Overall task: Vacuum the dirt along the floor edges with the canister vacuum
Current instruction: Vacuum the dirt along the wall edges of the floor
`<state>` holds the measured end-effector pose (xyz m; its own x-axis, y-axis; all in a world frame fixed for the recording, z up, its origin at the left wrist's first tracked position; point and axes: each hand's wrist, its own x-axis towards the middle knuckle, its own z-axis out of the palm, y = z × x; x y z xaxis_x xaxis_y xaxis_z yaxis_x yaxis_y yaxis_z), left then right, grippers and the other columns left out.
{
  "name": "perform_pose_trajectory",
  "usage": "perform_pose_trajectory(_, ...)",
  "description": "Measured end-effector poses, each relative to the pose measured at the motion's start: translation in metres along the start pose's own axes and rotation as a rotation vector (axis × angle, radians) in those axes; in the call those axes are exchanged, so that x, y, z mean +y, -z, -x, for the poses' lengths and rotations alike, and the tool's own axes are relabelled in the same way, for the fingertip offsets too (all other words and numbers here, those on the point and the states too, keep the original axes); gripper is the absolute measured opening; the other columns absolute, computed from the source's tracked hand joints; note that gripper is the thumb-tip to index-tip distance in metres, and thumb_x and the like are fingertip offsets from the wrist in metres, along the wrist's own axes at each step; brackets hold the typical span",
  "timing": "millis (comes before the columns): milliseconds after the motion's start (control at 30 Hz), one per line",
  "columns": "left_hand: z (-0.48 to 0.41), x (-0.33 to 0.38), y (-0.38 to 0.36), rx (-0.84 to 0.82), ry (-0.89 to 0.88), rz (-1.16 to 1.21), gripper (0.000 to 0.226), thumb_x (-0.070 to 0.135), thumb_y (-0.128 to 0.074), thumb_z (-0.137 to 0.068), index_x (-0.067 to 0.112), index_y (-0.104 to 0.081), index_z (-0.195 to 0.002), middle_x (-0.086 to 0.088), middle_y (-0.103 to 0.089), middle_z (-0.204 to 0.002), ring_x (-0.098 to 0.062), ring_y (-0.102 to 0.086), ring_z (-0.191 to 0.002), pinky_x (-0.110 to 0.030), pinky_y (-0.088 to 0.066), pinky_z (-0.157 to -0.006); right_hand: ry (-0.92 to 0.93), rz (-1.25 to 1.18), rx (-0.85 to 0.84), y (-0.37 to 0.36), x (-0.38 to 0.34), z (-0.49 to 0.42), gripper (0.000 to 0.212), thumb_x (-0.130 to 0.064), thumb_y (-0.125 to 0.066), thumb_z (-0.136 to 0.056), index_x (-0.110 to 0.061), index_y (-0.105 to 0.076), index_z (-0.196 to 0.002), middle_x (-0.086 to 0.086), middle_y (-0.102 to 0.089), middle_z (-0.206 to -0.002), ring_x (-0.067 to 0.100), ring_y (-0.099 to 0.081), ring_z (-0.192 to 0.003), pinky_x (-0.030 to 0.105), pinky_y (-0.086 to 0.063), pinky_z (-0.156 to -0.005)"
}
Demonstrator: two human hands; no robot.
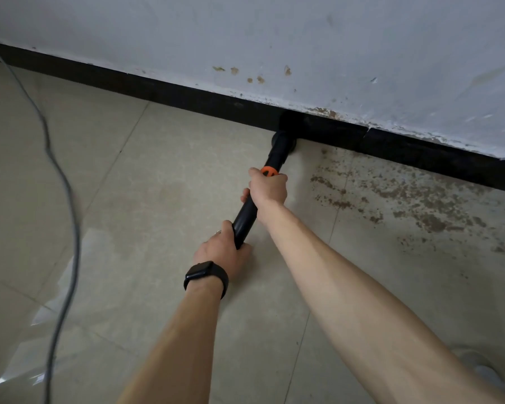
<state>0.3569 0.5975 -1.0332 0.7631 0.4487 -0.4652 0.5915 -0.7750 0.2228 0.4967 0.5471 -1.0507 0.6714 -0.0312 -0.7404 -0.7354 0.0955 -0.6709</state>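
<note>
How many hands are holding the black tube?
2. The right hand grips the black tube nearer the wall, by the orange ring. The left hand, a watch on its wrist, grips the near end.

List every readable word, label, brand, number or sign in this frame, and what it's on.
None can be read.
Orange collar on the black wand: a dark mark, too blurred to read.
Watch on the left wrist: face dark, nothing shown.
Wall and floor: stains and dirt only, no writing.
</note>
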Motion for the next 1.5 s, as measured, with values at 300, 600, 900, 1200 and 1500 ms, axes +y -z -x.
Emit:
perform_pose_trajectory(300,0.030,-0.035,-0.017,-0.013,-0.192,-0.247,0.038,0.058,-0.046,-0.090,0.025,-0.029,-0.097,0.003,-0.064,-0.091,-0.028,-0.062,-0.076,-0.031,-0.033,-0.057,-0.021,-0.099,-0.026,0.031,0.033,0.030,0.033,-0.012,-0.065,-0.088,-0.014,-0.043,-0.113,0.006,-0.058,-0.076,0.011,-0.053,-0.038,0.028,-0.052,-0.048)
perform_pose_trajectory(600,0.086,-0.084,-0.039,-0.044,-0.371,-0.380,0.041,0.064,-0.035,-0.091,0.025,-0.035,-0.107,0.007,-0.061,-0.104,-0.021,-0.065,-0.092,-0.031,-0.036,-0.061,-0.043,-0.303,0.031,0.066,0.104,0.087,0.030,-0.006,-0.066,-0.086,-0.012,-0.045,-0.106,0.005,-0.053,-0.069,0.017,-0.047,-0.043,0.031,-0.049,-0.050)
perform_pose_trajectory(900,0.108,-0.082,-0.054,0.000,-0.492,-0.419,0.041,0.063,-0.028,-0.093,0.026,-0.032,-0.111,0.007,-0.062,-0.105,-0.020,-0.064,-0.092,-0.032,-0.037,-0.061,-0.025,-0.313,0.099,0.096,0.117,0.107,0.025,-0.009,-0.067,-0.093,-0.011,-0.046,-0.106,0.006,-0.053,-0.073,0.017,-0.049,-0.044,0.031,-0.049,-0.049)
perform_pose_trajectory(1200,0.088,-0.072,-0.056,0.043,-0.502,-0.462,0.040,0.061,-0.028,-0.094,0.023,-0.030,-0.106,0.005,-0.063,-0.102,-0.023,-0.068,-0.085,-0.032,-0.034,-0.056,-0.056,-0.356,0.051,0.089,0.109,0.108,0.023,-0.023,-0.073,-0.096,-0.008,-0.056,-0.100,0.002,-0.058,-0.064,0.019,-0.059,-0.048,0.032,-0.056,-0.054)
perform_pose_trajectory(1500,0.075,-0.048,-0.067,0.133,-0.467,-0.460,0.037,0.058,-0.031,-0.095,0.022,-0.030,-0.105,0.004,-0.064,-0.101,-0.025,-0.069,-0.081,-0.031,-0.028,-0.052,-0.065,-0.293,0.052,0.090,0.088,0.091,0.018,-0.010,-0.069,-0.093,-0.010,-0.051,-0.092,-0.001,-0.049,-0.054,0.016,-0.043,-0.042,0.027,-0.044,-0.045)
